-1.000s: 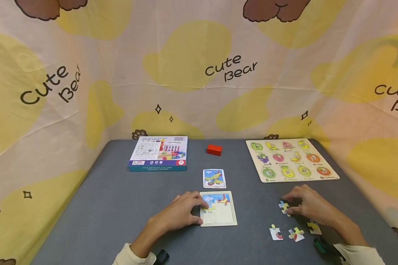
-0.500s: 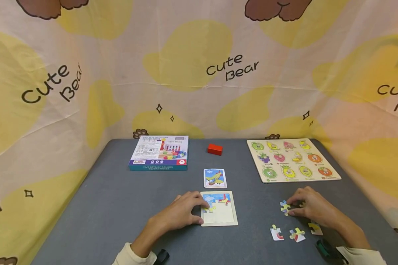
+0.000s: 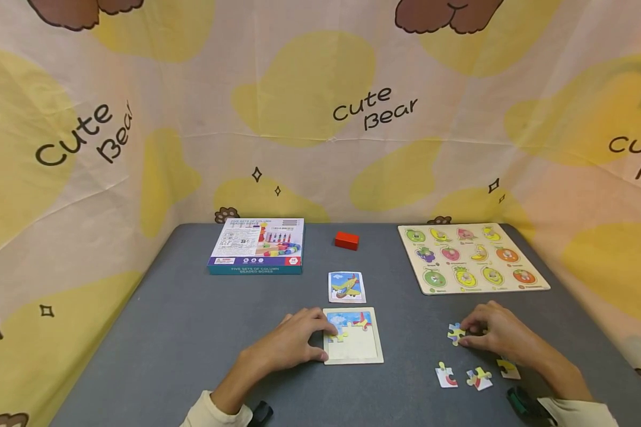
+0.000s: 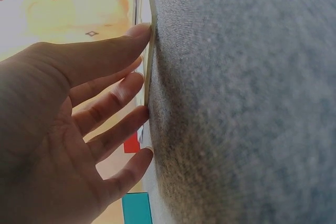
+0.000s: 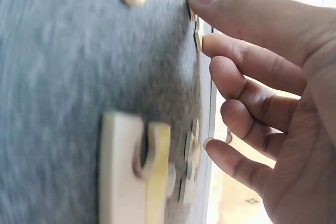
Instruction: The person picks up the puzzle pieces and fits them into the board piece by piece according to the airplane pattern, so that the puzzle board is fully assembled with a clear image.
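The left hand (image 3: 294, 340) rests at the left side of a small jigsaw tray (image 3: 355, 354) in the head view. Its thumb touches the tray's near left corner, and a fingertip lies on the pieces fitted along the top and left. In the left wrist view the fingers (image 4: 118, 98) are spread, with the thumb against the tray's edge (image 4: 149, 72). To the right, the right hand (image 3: 504, 335) pinches a blue-and-yellow puzzle piece (image 3: 456, 334) between thumb and index finger, at table level. Loose puzzle pieces (image 3: 446, 378) (image 3: 479, 378) (image 3: 508, 369) lie near that wrist.
An airplane picture card (image 3: 346, 287) lies just behind the tray. Farther back are a red block (image 3: 346, 240) and a flat beaded-toy box (image 3: 256, 246). A fruit picture board (image 3: 472, 267) lies behind the right hand. Patterned cloth surrounds the grey table (image 3: 192, 332).
The puzzle piece in the right hand has turned and shifted slightly, most recently to the left. The left hand and tray have stayed in place.
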A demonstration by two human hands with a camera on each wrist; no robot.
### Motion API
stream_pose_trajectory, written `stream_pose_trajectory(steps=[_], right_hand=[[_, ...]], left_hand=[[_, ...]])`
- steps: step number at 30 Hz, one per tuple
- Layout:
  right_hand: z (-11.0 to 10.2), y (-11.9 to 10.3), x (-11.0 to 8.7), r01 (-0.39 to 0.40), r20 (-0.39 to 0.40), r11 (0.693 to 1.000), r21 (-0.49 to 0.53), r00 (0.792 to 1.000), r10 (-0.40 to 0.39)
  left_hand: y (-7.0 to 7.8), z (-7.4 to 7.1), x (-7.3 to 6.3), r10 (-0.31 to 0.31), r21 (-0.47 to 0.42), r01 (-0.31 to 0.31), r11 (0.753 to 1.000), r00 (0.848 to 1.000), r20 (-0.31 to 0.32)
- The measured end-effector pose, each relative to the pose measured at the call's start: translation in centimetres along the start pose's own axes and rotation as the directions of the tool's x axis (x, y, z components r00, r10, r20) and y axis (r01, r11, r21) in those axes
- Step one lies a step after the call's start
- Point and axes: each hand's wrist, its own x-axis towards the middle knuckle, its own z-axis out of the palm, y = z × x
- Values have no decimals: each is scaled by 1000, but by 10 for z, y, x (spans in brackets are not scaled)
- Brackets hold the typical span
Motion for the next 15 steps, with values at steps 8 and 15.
stream_pose_trajectory(steps=[8, 15], right_hand=[[7, -18, 18, 49, -6, 999, -6, 999, -49], [13, -43, 43, 121, 34, 992, 18, 992, -122]], left_hand=[[0, 0, 0, 9, 7, -9, 1000, 1000, -8], [0, 0, 0, 12, 8, -11, 1000, 1000, -10]])
